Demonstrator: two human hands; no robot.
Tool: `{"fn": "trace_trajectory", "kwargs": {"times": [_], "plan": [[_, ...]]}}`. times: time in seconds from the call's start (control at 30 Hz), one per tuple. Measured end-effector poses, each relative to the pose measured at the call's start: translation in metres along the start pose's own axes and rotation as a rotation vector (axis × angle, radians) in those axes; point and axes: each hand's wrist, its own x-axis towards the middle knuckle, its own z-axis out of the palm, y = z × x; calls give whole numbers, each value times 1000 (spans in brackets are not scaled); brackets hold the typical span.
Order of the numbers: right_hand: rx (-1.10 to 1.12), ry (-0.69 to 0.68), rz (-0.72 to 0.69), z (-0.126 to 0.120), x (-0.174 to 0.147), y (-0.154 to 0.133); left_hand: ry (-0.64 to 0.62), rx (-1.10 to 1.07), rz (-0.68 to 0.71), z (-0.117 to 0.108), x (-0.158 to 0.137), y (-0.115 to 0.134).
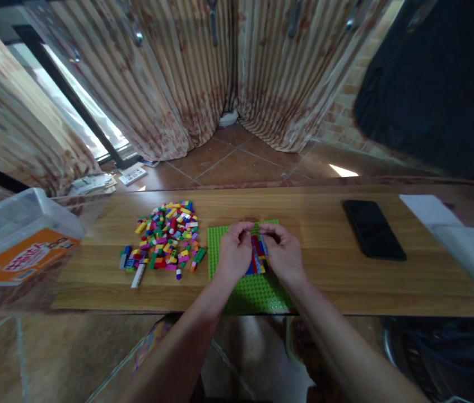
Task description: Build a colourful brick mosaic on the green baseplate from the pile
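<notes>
A green studded baseplate (258, 296) lies on the wooden table, with a patch of red, blue and yellow bricks (258, 258) pressed onto its middle. My left hand (237, 249) rests over the left part of this patch, thumb and fingertips drawn together. Opposite it, my right hand (281, 249) covers the right side, its fingers closed in a pinch near the patch's far edge. The fingertips of both hands almost meet. Whatever they pinch is too small and too covered to make out.
Left of the baseplate spreads a heap of loose colourful bricks (172, 235), with a long white brick (138, 276) at its near edge. A clear plastic box (39, 224) with an orange label stands far left. A black phone (374, 230) and white paper (434, 215) lie right.
</notes>
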Motion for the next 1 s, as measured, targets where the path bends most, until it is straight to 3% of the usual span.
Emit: {"fn": "trace_trajectory", "kwargs": {"times": [0.57,1.0], "plan": [[-78,25,-71,2,-5,1,-42,-92,-32,3,1,2],[-125,36,-56,4,-6,2,-19,-2,-29,2,0,5]]}}
